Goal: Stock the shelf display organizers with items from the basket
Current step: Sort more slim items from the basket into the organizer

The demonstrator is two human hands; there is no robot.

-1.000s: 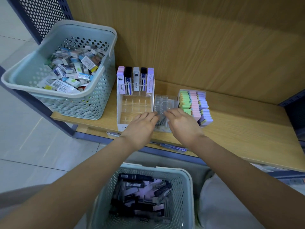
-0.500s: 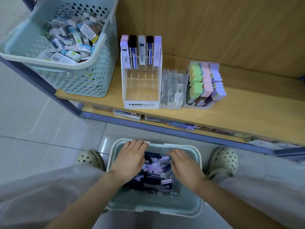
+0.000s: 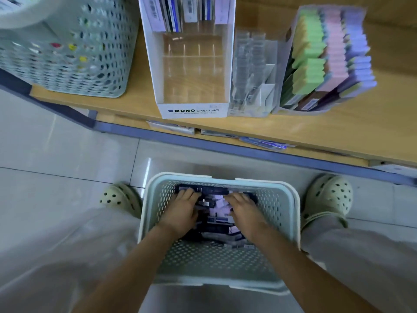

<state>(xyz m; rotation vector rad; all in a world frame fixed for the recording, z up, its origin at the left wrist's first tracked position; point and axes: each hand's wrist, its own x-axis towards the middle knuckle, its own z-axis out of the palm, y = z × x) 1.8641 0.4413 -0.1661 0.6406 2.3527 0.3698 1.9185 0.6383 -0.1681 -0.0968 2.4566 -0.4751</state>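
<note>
Head view: left hand [image 3: 180, 214] and right hand [image 3: 247, 214] lie palm-down on the packs [image 3: 217, 219] inside the floor basket [image 3: 291, 201], well within its rim. Whether the fingers grasp any pack I cannot tell. The basket sits between two shoes [image 3: 329, 195], near the shelf [image 3: 304, 132] edge, where the white organizer [image 3: 194, 112] stands.

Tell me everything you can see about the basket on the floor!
Pale green plastic basket, walls full of small holes, thick smooth rim. It stands upright on the tiled floor between two shoes, before the shelf. A jumble of dark and lilac packs lies inside, and the left hand and right hand rest on them.
</note>
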